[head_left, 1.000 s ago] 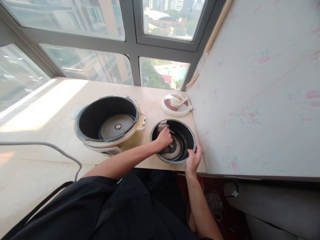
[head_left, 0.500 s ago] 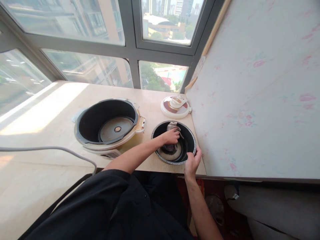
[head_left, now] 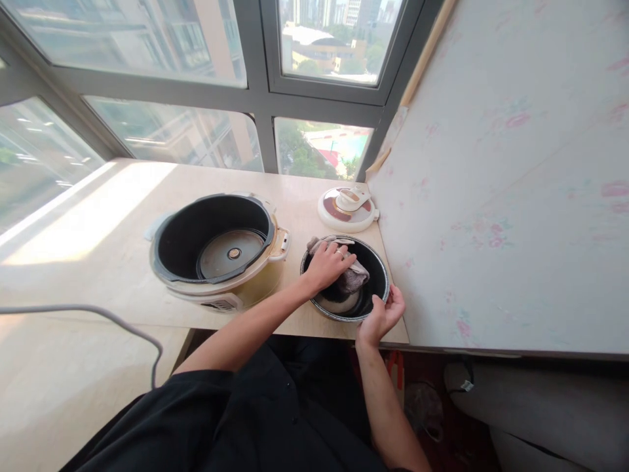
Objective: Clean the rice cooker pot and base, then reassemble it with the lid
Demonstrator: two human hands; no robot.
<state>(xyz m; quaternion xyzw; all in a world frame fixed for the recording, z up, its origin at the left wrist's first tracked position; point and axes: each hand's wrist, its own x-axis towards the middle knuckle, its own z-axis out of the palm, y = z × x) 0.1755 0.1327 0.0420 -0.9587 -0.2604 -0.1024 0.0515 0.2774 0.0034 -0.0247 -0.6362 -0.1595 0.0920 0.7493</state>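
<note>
Pot (head_left: 377,275), black inside, is set near the tabletop's (head_left: 299,190) front edge, likely so it can be reached easily. Inside the pot, a cloth (head_left: 354,282) is held by the left hand (head_left: 328,265), with bent fingers laid over it. The pot's right side is held by the right hand (head_left: 384,314), thumb at the rim, probably so the pot is kept from sliding. Left of the pot, an open cooker (head_left: 216,239) is placed; behind the pot, a lid (head_left: 345,211) is laid, perhaps to leave room.

- Bright daylight enters through the windows (head_left: 171,134)
- Glare whitens the worktop (head_left: 113,196) at left
- Deep shadow darkens the floor (head_left: 449,452)
- Edges look stretched
</note>
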